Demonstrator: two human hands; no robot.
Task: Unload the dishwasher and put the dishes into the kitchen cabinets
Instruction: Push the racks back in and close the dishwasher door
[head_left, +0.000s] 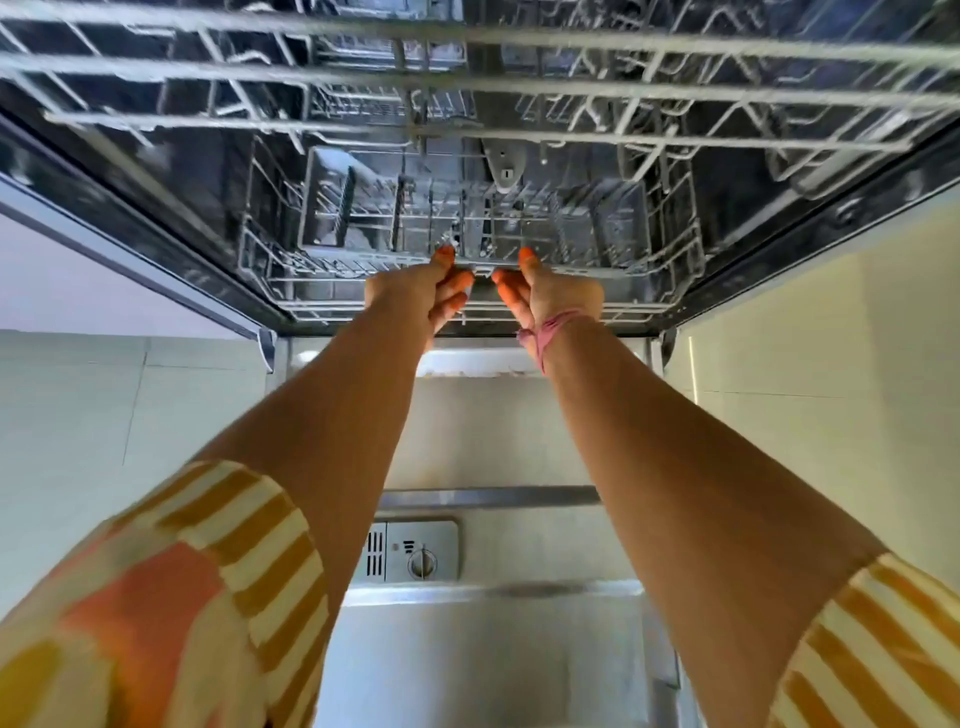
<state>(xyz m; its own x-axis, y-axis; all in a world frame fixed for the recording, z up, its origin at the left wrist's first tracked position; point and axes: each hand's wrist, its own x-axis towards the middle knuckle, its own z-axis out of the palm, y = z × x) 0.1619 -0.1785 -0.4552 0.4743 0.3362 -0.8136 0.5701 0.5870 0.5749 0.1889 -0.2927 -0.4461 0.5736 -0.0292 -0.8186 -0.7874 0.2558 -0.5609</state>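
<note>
The dishwasher stands open below me. Its grey wire lower rack (670, 260) sits inside the tub, and I see no dishes in it. My left hand (415, 291) and my right hand (556, 296) are side by side at the middle of the rack's front rail. Each has its thumb on top and its fingers curled under the rail. The upper rack (467, 88) spans the top of the view, blurred, and looks bare of dishes. A pink band is on my right wrist.
The open door (493, 649) lies flat under my arms, with the detergent dispenser (410, 551) on it. A grey cutlery basket (332, 208) sits in the lower rack at the left. Pale cabinet fronts flank the dishwasher on both sides.
</note>
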